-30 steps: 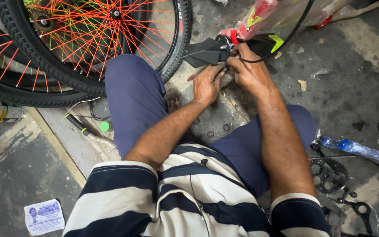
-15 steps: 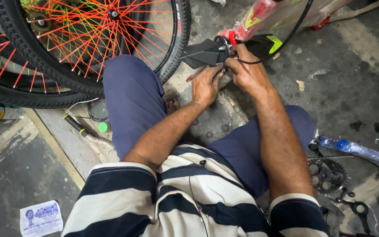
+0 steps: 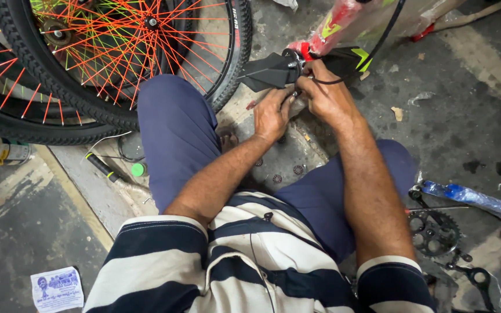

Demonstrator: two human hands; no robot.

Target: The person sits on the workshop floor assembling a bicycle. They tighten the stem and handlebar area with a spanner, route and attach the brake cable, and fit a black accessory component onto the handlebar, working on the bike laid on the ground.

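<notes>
The black bracket-like bicycle part (image 3: 271,71) sat at the far middle of the scene, just off the floor, joined to a silver-and-red fitting (image 3: 297,55) at the end of a plastic-wrapped frame tube (image 3: 366,20). The left hand (image 3: 272,113) was curled narrow beneath the black part, fingers pinching something small that could not be made out. The right hand (image 3: 325,95) was closed around the fitting and a thin black cable (image 3: 387,32) that ran up and away to the far right.

To do this step well, it seemed best to keep the left hand steady as a brace under the part while the right fingers worked the fitting in small turns, with the cable kept clear of the joint and the wrapped tube resting still so nothing slipped.

Counted outward: one black part, one fitting, one cable and two hands at work. Two bicycle wheels (image 3: 117,58) with orange spokes stood at the far left, one overlapping the other. One screwdriver (image 3: 101,167) with a black handle and one small green cap (image 3: 138,169) lay on the floor at the left. One chainring with crank (image 3: 434,232) lay near right beside one blue-wrapped tube (image 3: 471,198). One printed paper slip (image 3: 57,288) lay near left.
</notes>
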